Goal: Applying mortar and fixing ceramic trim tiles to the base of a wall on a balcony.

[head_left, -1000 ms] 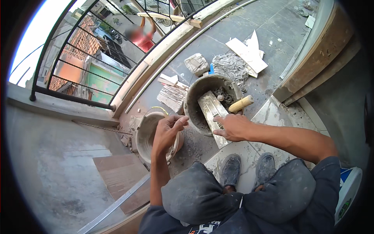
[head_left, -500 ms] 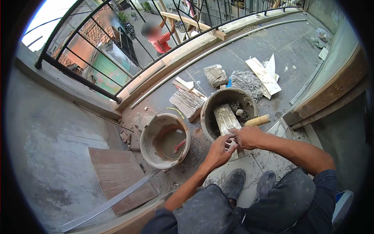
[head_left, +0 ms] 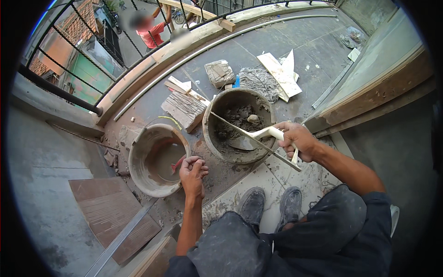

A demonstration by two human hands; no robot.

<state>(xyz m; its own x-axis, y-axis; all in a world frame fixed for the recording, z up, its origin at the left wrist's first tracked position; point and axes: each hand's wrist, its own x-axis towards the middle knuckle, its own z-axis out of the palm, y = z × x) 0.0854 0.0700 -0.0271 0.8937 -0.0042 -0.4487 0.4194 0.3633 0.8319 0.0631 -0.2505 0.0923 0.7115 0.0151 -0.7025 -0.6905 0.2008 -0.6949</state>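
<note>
The right hand (head_left: 299, 141) is clamped around the handle of a long, flat-bladed hand float with a cream handle, apparently plastic (head_left: 273, 132). The float is turned nearly edge-on to the view, its blade crossing the mouth of a round grey bucket (head_left: 207, 135) that contains dark, lumpy mortar-like mix (head_left: 237, 116). One blade end overlaps the bucket's left rim in view; the other projects past the near right rim, above pale, spattered floor tiles (head_left: 265, 177). Whether the blade touches the rim cannot be determined.

The left hand (head_left: 193, 173) has its fingers loosely curled, with nothing visible in it, beside the right rim of a second round, stained bucket (head_left: 137, 154); contact cannot be confirmed. A red implement (head_left: 178, 165) lies inside that bucket. A metal trowel blade (head_left: 243, 144) rests in the mix beneath the float.

For good control, the handle should be gripped fully, with the wrist steady. The long blade is best kept clear of rim and trowel, since either could knock it askew.
</note>
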